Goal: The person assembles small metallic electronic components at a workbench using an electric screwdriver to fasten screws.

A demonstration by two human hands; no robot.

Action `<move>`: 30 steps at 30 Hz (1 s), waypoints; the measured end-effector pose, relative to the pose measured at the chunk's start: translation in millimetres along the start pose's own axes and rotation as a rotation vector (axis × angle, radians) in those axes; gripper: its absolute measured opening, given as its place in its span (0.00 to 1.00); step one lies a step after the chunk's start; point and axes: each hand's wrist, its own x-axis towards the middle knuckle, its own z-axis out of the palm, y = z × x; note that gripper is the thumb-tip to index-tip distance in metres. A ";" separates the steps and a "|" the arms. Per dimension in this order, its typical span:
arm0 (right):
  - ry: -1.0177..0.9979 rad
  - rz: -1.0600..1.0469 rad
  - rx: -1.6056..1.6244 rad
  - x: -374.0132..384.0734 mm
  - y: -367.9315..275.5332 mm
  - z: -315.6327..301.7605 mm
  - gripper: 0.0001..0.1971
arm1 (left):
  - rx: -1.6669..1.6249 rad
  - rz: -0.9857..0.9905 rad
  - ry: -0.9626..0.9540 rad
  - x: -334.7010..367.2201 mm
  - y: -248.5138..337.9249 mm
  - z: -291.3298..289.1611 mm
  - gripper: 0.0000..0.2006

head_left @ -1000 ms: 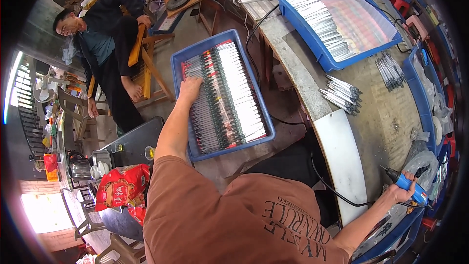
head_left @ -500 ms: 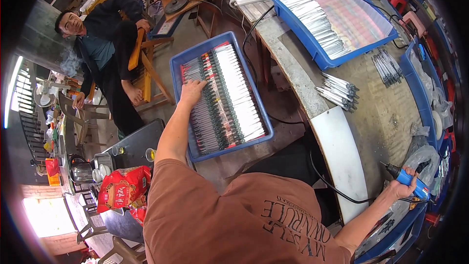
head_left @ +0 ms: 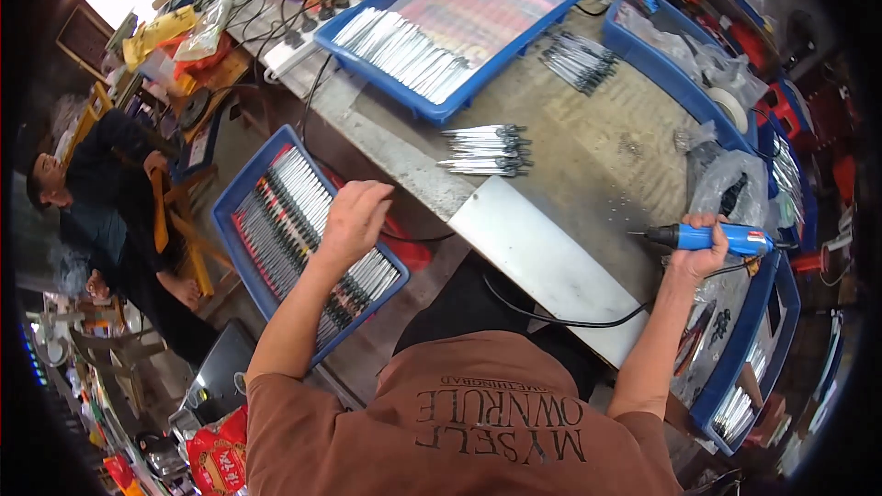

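Note:
My right hand [head_left: 700, 262] is wrapped round a blue corded electric screwdriver [head_left: 691, 237], its thin black tip pointing left over the workbench. My left hand [head_left: 354, 220] hovers over the right edge of a blue tray [head_left: 241, 262], fingers loosely bent and nothing visible in them. Rows of slim pen-shaped pieces [head_left: 294, 179], white, dark and red, fill that tray. On the bench, a small pile of white pen-shaped pieces with dark ends [head_left: 487, 149] lies beyond a white board [head_left: 542, 257]. A similar bundle [head_left: 579, 62] sits farther back.
A larger blue tray [head_left: 439, 112] with white pen-shaped pieces stands at the bench's far side. Blue bins [head_left: 675, 64] with plastic bags and a tape roll [head_left: 728, 110] line the right. Black cables cross a power strip [head_left: 292, 53]. A person [head_left: 101, 193] sits at far left.
My left hand has lifted off the pieces in the tray and moved right, toward the bench. My right hand has brought the screwdriver up and left, now nearly level. The view has swung right.

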 end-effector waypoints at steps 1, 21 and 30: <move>0.004 -0.019 -0.001 -1.6 -0.2 2.6 0.14 | -0.010 0.056 -0.009 13.9 7.8 8.4 0.10; 0.117 -0.051 -0.066 -4.0 2.6 11.9 0.13 | 0.218 0.376 -0.291 102.3 34.2 83.0 0.06; 0.090 -0.034 -0.037 -4.5 3.4 8.9 0.14 | -0.077 0.090 -0.034 72.8 34.6 52.9 0.13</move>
